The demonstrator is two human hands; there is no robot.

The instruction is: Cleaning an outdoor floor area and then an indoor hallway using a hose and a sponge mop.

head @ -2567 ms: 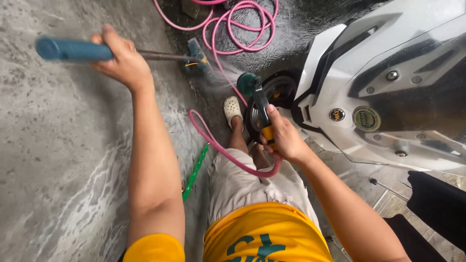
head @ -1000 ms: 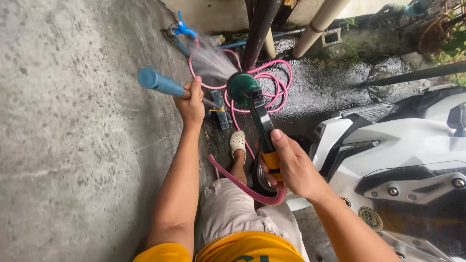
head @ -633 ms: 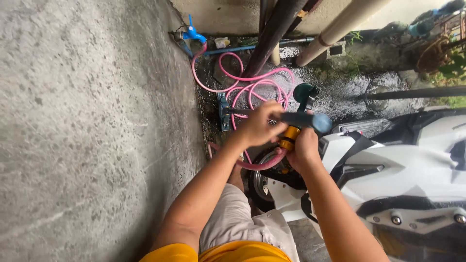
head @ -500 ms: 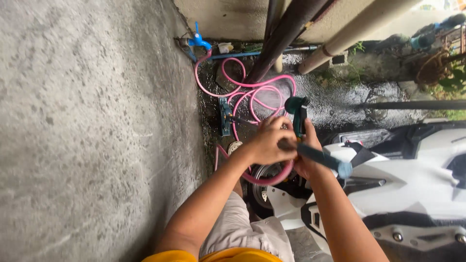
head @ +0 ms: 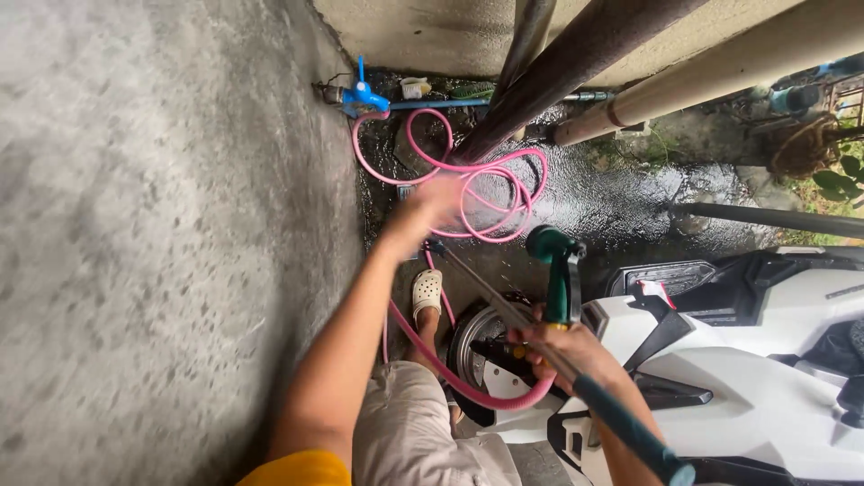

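I take the white scooter (head: 765,378) as my landmark. My right hand (head: 567,346) sits just off its front panel, closed around two things at once: the yellow-collared grip of the green spray nozzle (head: 560,270) and the thin metal shaft of the long-handled brush (head: 594,405). The nozzle head points up and away from the scooter, toward the wet ground, and I judge it is held that way to keep the outlet off the bodywork. The brush shaft crosses under the palm, its teal handle running down past the scooter's near edge and its far end reaching toward the wall; bunching both in one fist looks like a way to free the other arm.

My left hand (head: 430,205) is stretched well out ahead of the scooter, over the pink hose (head: 468,171) coiled on the wet concrete. It is blurred, so I cannot tell how far the fingers are spread; nothing appears to be in it.

The hose runs from a blue tap (head: 364,93) at the wall base, far from the scooter, loops, then passes beside my pale clog (head: 426,292) and curls under the right hand by the front wheel (head: 481,337). Slanted pipes (head: 576,63) cross above the coils.
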